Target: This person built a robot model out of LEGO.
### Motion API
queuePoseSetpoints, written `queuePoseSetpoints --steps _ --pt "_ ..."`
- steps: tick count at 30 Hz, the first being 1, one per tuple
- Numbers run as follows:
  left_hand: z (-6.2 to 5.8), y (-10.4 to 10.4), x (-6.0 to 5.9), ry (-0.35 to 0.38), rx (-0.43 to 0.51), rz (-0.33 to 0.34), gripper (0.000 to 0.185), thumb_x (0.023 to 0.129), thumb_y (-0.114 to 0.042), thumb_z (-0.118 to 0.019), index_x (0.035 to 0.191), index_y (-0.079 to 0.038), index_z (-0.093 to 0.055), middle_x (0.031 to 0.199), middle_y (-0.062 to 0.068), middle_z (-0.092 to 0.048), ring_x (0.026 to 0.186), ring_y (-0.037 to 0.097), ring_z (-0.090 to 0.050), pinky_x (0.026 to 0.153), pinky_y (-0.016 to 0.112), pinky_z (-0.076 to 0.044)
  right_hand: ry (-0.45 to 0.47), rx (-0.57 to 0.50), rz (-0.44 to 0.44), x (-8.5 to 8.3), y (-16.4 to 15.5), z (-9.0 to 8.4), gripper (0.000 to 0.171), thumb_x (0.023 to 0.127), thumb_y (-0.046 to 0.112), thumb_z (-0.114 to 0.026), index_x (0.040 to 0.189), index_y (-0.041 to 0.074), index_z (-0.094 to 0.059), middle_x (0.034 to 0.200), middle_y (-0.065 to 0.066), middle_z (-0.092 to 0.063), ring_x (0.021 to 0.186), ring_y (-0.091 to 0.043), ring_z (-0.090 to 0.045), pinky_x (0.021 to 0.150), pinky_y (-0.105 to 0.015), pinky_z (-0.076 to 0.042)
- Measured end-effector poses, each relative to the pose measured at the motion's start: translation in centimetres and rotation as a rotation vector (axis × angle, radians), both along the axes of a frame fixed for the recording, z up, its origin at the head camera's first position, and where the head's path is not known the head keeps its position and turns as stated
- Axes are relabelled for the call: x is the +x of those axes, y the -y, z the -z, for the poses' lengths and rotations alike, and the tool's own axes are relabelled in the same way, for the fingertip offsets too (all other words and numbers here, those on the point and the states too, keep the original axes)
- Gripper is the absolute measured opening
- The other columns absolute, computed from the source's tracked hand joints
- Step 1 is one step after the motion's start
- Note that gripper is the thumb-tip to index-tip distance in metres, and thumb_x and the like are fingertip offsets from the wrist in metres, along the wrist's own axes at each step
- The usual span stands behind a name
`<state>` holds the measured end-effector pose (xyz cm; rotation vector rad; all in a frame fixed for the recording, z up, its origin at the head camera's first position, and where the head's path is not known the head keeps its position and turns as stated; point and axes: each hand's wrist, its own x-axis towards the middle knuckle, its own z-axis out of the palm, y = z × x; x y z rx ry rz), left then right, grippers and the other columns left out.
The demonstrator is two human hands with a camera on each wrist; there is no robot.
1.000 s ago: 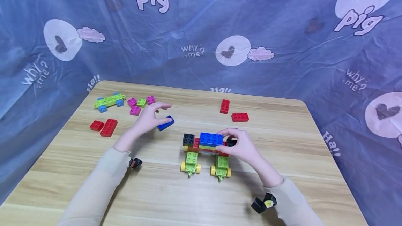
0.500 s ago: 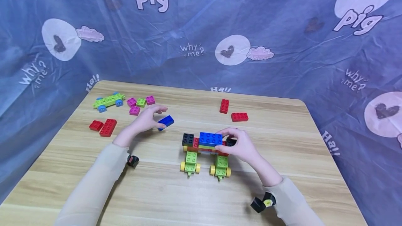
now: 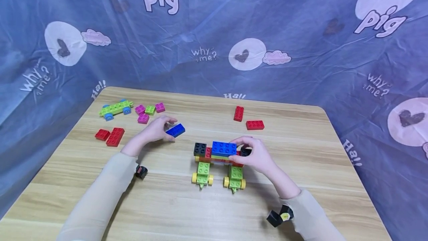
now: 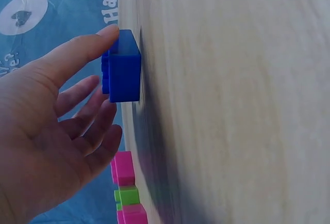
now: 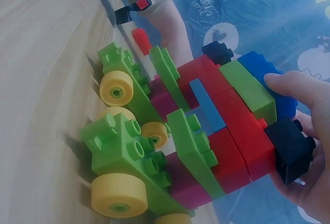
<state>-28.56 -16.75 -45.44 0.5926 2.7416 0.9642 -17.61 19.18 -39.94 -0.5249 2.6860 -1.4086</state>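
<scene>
My left hand (image 3: 157,128) curves its thumb and fingers around a blue brick (image 3: 176,130) lying on the table. The left wrist view shows my thumb tip at one side of that brick (image 4: 125,74), with my other fingers at the opposite side. My right hand (image 3: 255,154) grips the upper right end of a toy vehicle built of bricks (image 3: 210,154), thumb against the blue brick (image 3: 224,148) on its top. Red, black and green bricks make up the vehicle's body. Two green wheeled bases (image 5: 124,157) with yellow wheels carry it; the right hand's fingers are partly hidden behind a black brick (image 5: 289,152).
At the back left stand a green wheeled base with blue wheels (image 3: 116,108) and several small pink and green bricks (image 3: 143,118). Red bricks lie at the left (image 3: 115,137) and back right (image 3: 255,125). A blue printed cloth (image 3: 207,70) hangs behind the table (image 3: 214,215).
My left hand has drawn back slightly leftward, and its thumb has shifted from over the loose blue brick to that brick's near side. The right hand and the vehicle have stayed put.
</scene>
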Motion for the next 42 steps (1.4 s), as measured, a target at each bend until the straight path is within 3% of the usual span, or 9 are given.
queuePoseSetpoints --steps 17,35,42 --pt "0.41 -0.43 0.05 0.055 -0.022 0.017 0.069 0.071 -0.017 -0.085 0.128 0.009 -0.055 0.118 0.026 -0.06 0.108 0.039 -0.059 0.097 0.051 -0.048 0.004 -0.01 0.003 0.06 -0.06 0.04 0.036 0.074 0.018 -0.084 0.106 0.007 -0.072 0.099 -0.006 -0.072 0.085 -0.018 -0.064 0.078 -0.03 -0.053" --pt "0.47 -0.64 0.14 0.07 -0.056 -0.016 0.058 0.079 -0.018 -0.079 0.126 0.008 -0.056 0.113 0.025 -0.062 0.105 0.038 -0.06 0.097 0.051 -0.048 0.007 -0.01 0.004 0.09 -0.07 0.04 0.036 0.074 0.018 -0.084 0.106 0.008 -0.072 0.099 -0.006 -0.072 0.085 -0.017 -0.064 0.078 -0.03 -0.053" --pt "0.29 -0.58 0.09 0.095 -0.052 -0.041 0.055 0.081 -0.016 -0.077 0.127 0.007 -0.056 0.114 0.025 -0.062 0.101 0.036 -0.062 0.089 0.046 -0.051 -0.004 0.007 -0.003 0.04 -0.07 -0.09 0.036 0.074 0.018 -0.084 0.106 0.008 -0.072 0.097 -0.005 -0.072 0.086 -0.017 -0.064 0.078 -0.031 -0.054"
